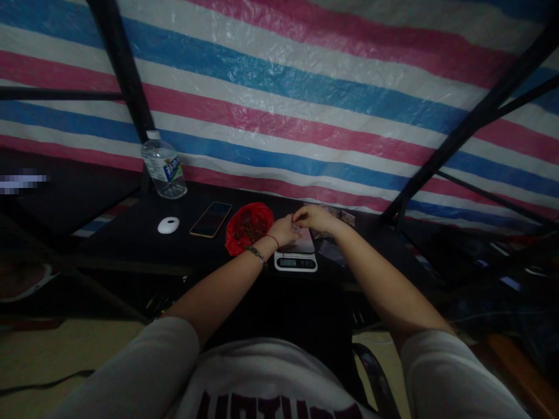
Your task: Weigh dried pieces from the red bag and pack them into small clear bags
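Both of my hands meet over a small digital scale (296, 263), which has a white front and a metal-looking top. My left hand (285, 231) has its fingers closed on what looks like a small clear plastic bag (297, 234). The fingers of my right hand (315, 217) are pinched at the bag's upper edge; whatever is between them is too small to make out. Left of the scale sits an open red plastic bag (248, 227) with small brownish pieces inside. A flat clear bag (332, 254) lies right of the scale, and filled small bags (347, 218) lie behind my right forearm.
A phone (211, 219), a white rounded mouse-like object (168, 225) and a large clear bottle (165, 166) stand along the left of the black table (144, 247). Dark metal posts (126, 75) rise at both sides. Behind hangs a striped plastic sheet (279, 110).
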A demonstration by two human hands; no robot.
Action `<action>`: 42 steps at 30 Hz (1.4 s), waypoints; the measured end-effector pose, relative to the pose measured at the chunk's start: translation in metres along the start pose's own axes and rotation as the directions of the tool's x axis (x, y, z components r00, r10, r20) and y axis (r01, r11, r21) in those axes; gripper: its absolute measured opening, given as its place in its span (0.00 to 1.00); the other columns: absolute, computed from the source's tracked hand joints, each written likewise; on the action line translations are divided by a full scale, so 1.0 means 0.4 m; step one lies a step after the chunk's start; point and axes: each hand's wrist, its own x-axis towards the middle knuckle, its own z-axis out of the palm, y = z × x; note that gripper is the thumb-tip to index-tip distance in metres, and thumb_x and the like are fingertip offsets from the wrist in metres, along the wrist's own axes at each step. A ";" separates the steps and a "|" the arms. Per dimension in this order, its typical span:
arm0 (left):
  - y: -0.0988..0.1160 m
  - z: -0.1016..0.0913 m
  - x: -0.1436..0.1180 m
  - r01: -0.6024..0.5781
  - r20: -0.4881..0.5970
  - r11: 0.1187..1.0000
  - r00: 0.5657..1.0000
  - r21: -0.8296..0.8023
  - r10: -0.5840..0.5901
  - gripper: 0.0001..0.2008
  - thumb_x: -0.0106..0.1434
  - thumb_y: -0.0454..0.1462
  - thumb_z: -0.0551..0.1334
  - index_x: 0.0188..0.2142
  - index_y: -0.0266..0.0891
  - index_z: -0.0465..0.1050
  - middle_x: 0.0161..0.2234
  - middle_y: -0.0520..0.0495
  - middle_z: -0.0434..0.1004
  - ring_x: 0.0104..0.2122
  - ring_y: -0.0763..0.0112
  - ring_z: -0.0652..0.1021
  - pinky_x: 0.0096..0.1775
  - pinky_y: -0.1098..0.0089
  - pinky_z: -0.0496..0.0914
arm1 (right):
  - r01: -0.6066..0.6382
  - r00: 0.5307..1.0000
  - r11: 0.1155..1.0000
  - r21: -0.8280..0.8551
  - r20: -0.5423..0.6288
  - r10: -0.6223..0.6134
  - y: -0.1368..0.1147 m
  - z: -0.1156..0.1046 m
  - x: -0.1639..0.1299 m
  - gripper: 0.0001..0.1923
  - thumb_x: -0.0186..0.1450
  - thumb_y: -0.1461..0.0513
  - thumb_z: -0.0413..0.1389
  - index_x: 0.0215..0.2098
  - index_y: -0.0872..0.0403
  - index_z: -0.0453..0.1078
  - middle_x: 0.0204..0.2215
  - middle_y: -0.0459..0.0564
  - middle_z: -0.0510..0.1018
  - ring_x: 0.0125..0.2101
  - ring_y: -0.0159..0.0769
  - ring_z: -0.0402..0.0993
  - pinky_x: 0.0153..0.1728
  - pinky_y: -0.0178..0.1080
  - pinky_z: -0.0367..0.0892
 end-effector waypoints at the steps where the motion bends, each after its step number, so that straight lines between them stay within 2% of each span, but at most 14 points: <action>1: -0.012 -0.013 -0.013 0.009 -0.025 1.000 1.000 -0.013 -0.009 0.30 0.52 0.42 0.67 0.53 0.36 0.63 0.45 0.39 0.76 0.43 0.57 0.78 0.41 0.66 0.70 | 0.017 1.000 1.000 0.013 -0.004 -0.017 -0.011 0.003 0.011 0.12 0.54 0.69 0.57 0.37 0.56 0.77 0.32 0.47 0.80 0.30 0.31 0.74 0.34 0.31 0.65; 4: -0.059 -0.061 -0.067 0.002 -0.168 0.989 0.985 -0.149 -0.028 0.37 0.52 0.40 0.67 0.59 0.35 0.56 0.46 0.39 0.76 0.44 0.61 0.78 0.43 0.67 0.70 | 0.098 0.995 0.991 0.086 -0.009 -0.098 -0.058 0.026 0.056 0.13 0.54 0.69 0.57 0.37 0.56 0.77 0.32 0.46 0.80 0.29 0.30 0.73 0.33 0.31 0.65; 5: -0.075 -0.079 -0.086 -0.005 -0.211 0.986 0.977 -0.169 -0.031 0.37 0.52 0.39 0.67 0.59 0.35 0.56 0.46 0.39 0.76 0.44 0.61 0.77 0.45 0.66 0.70 | 0.129 0.992 0.986 0.109 -0.018 -0.128 -0.079 0.039 0.074 0.13 0.54 0.69 0.57 0.37 0.56 0.77 0.31 0.46 0.80 0.29 0.29 0.73 0.33 0.31 0.65; 9: -0.135 -0.143 -0.152 -0.001 -0.308 0.979 0.949 -0.201 -0.062 0.30 0.50 0.38 0.68 0.53 0.37 0.65 0.45 0.41 0.77 0.43 0.60 0.78 0.45 0.64 0.71 | 0.253 0.966 0.961 0.114 -0.079 -0.245 -0.175 0.104 0.137 0.12 0.54 0.70 0.57 0.36 0.56 0.77 0.31 0.45 0.80 0.31 0.30 0.74 0.35 0.31 0.64; 14: -0.196 -0.182 -0.198 0.049 -0.371 0.978 0.921 -0.205 -0.124 0.24 0.49 0.37 0.68 0.46 0.37 0.70 0.42 0.42 0.78 0.42 0.59 0.78 0.44 0.63 0.71 | 0.330 0.944 0.944 0.027 -0.023 -0.329 -0.266 0.179 0.181 0.11 0.56 0.70 0.56 0.35 0.55 0.77 0.33 0.46 0.80 0.33 0.31 0.74 0.36 0.31 0.63; 19: -0.224 -0.178 -0.205 0.088 -0.357 0.959 0.916 -0.269 -0.184 0.23 0.48 0.34 0.67 0.45 0.36 0.70 0.42 0.42 0.79 0.43 0.58 0.78 0.45 0.64 0.71 | 0.306 0.951 0.950 -0.060 0.053 -0.303 -0.288 0.217 0.207 0.12 0.55 0.70 0.57 0.37 0.55 0.74 0.32 0.46 0.78 0.33 0.31 0.73 0.34 0.31 0.61; 22: -0.225 -0.170 -0.203 0.075 -0.345 0.958 0.923 -0.278 -0.173 0.23 0.48 0.33 0.67 0.46 0.35 0.70 0.42 0.41 0.79 0.44 0.57 0.78 0.46 0.64 0.71 | 0.285 0.958 0.949 -0.131 0.072 -0.278 -0.293 0.218 0.210 0.16 0.53 0.70 0.58 0.40 0.55 0.71 0.33 0.47 0.77 0.33 0.32 0.72 0.33 0.32 0.60; 27: -0.229 -0.152 -0.200 0.049 -0.320 0.952 0.936 -0.301 -0.150 0.24 0.49 0.32 0.66 0.48 0.35 0.69 0.43 0.40 0.78 0.46 0.55 0.77 0.47 0.63 0.71 | 0.261 0.961 0.955 -0.139 0.135 -0.243 -0.290 0.214 0.202 0.17 0.53 0.69 0.57 0.42 0.55 0.69 0.34 0.48 0.77 0.32 0.33 0.71 0.31 0.31 0.60; 34: -0.250 -0.131 -0.186 0.043 -0.319 0.919 0.931 -0.392 -0.179 0.26 0.49 0.32 0.67 0.49 0.34 0.67 0.45 0.40 0.78 0.47 0.56 0.77 0.48 0.63 0.70 | 0.271 0.960 0.945 -0.181 0.122 -0.252 -0.283 0.215 0.200 0.17 0.54 0.74 0.51 0.39 0.55 0.70 0.34 0.49 0.77 0.34 0.32 0.71 0.34 0.32 0.60; 38: -0.245 -0.127 -0.187 0.017 -0.308 0.895 0.936 -0.446 -0.171 0.25 0.51 0.33 0.66 0.49 0.33 0.66 0.46 0.40 0.76 0.48 0.58 0.76 0.49 0.63 0.69 | 0.307 0.951 0.927 -0.215 0.116 -0.288 -0.290 0.213 0.198 0.16 0.52 0.74 0.51 0.37 0.57 0.70 0.34 0.51 0.76 0.34 0.34 0.70 0.33 0.32 0.60; 42: -0.228 -0.134 -0.197 0.038 -0.312 0.914 0.934 -0.403 -0.176 0.25 0.51 0.34 0.66 0.49 0.33 0.66 0.47 0.39 0.76 0.49 0.56 0.75 0.50 0.64 0.69 | 0.336 0.940 0.919 -0.205 0.135 -0.313 -0.289 0.213 0.199 0.15 0.52 0.73 0.51 0.37 0.57 0.70 0.33 0.50 0.76 0.32 0.33 0.70 0.32 0.32 0.59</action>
